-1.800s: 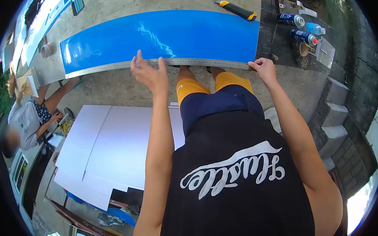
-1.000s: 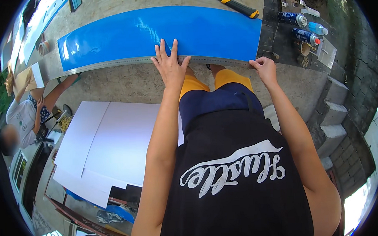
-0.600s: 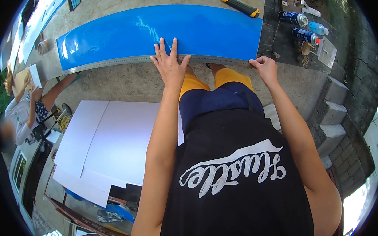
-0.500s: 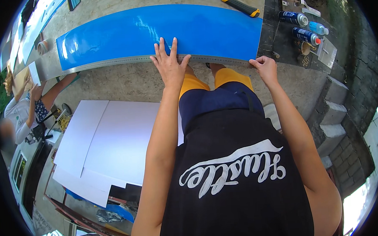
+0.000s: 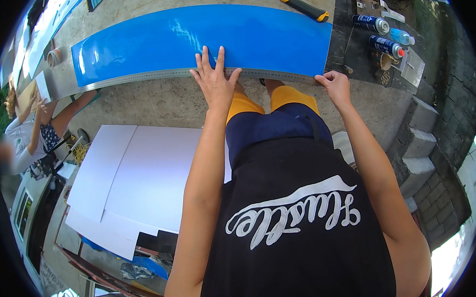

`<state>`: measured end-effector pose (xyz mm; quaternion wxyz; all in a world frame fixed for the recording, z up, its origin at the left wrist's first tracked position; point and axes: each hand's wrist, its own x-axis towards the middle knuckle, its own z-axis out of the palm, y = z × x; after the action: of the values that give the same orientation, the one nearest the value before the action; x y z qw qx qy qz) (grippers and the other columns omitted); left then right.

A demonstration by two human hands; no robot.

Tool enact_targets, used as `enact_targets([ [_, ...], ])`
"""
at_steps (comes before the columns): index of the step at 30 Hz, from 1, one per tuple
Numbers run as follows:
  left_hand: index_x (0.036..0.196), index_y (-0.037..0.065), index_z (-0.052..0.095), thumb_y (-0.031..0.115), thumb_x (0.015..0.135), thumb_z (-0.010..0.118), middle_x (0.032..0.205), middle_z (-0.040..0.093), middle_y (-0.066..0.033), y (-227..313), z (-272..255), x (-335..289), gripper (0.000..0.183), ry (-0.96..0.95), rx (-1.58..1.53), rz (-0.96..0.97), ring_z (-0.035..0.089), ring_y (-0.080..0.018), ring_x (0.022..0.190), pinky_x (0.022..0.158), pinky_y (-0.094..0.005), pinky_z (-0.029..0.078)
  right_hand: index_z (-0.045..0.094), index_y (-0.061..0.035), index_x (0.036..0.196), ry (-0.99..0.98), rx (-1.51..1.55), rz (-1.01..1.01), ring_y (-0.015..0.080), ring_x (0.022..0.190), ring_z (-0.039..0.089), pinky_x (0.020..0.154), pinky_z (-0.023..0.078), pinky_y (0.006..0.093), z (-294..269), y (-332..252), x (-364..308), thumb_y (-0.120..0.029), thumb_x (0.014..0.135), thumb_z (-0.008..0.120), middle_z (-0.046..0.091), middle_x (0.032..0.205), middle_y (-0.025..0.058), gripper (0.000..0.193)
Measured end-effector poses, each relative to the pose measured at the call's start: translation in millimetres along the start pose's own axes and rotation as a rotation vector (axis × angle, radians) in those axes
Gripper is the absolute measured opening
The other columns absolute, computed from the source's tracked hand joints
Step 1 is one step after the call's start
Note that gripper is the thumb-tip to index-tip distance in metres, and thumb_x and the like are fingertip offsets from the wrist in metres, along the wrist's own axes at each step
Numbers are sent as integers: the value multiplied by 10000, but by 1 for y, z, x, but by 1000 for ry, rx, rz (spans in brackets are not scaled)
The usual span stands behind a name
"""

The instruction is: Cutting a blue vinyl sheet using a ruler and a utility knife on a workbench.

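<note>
A long glossy blue sheet (image 5: 138,44) lies across the table in front of me. Along its near edge runs a metal ruler (image 5: 155,75). My left hand (image 5: 215,83) rests with spread fingers over the ruler and the sheet's near edge, near the middle. At the near right corner my right hand (image 5: 335,85) is closed, thumb and forefinger pinching the ruler's end at the sheet's edge. Beyond the sheet's far right corner lies a utility knife (image 5: 302,6) with a black and yellow handle.
Two dark blue spray cans (image 5: 370,23) and a clear blue bottle (image 5: 401,36) lie on the dark table part at right. Large white sheets (image 5: 148,168) lie behind me to the left. Another person (image 5: 33,131) sits at far left. Concrete steps (image 5: 421,140) stand at right.
Both hands keep almost the same places on the ruler and sheet. The view has shifted slightly. At far left, the other person's hands have moved a little.
</note>
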<state>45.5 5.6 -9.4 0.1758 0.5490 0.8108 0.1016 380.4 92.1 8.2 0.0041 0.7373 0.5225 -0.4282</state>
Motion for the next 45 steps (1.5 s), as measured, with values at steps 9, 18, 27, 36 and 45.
enact_targets([
  [9, 1528, 297, 483, 459, 819, 816, 1649, 279, -141, 6, 2, 7, 800, 12, -6, 2, 226, -415, 1530, 1176, -700, 203, 778, -10, 820, 36, 14, -11, 163, 593, 643, 597, 503, 346, -2, 7, 7, -305, 808, 869, 728, 703, 105, 309],
  [18, 1516, 268, 503, 317, 773, 859, 1647, 314, -126, 0, 1, 1, 825, 39, 7, -7, 276, -412, 1513, 1170, -686, 234, 746, -15, 832, 37, -59, -51, 308, 775, 722, 706, 552, 403, 11, 6, 3, -353, 756, 882, 735, 827, 173, 373],
  [27, 1514, 288, 502, 281, 790, 851, 1664, 297, -59, -8, 8, 3, 803, 63, 7, -14, 249, -356, 1539, 1207, -656, 209, 675, -32, 801, 109, -91, -23, 339, 749, 696, 689, 529, 435, 25, -4, 2, -327, 735, 906, 703, 766, 163, 381],
  [36, 1520, 303, 490, 336, 785, 854, 1660, 306, -35, -4, 14, 5, 821, 80, 30, -25, 259, -328, 1539, 1198, -662, 224, 639, -41, 785, 110, -44, -3, 358, 780, 693, 698, 515, 450, 23, 2, 7, -338, 708, 920, 701, 771, 163, 416],
  [45, 1512, 132, 469, 249, 930, 733, 1591, 376, -144, -30, 0, 7, 649, 420, -204, -77, 390, -364, 1446, 1137, -566, 354, 660, -15, 780, 100, -36, 28, 313, 705, 686, 658, 522, 415, 15, 2, 8, -295, 726, 917, 689, 739, 169, 384],
])
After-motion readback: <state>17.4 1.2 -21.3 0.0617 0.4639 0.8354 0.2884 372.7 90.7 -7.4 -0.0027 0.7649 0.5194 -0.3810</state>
